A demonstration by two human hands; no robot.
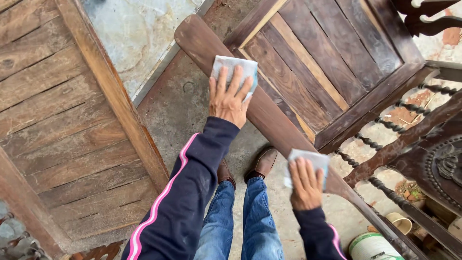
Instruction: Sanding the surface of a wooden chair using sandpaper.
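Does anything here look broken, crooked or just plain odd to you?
Nothing looks broken. The left hand and right hand each press a pale sheet on the dark wooden armrest of a bench. The slatted seat looks worn, with uneven colour between slats. A white tub and small cup sit on the floor below.

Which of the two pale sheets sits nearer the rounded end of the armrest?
The sheet under the left hand: that upper pale sheet lies close to the armrest's rounded end; the other sheet, under the right hand, sits far lower.
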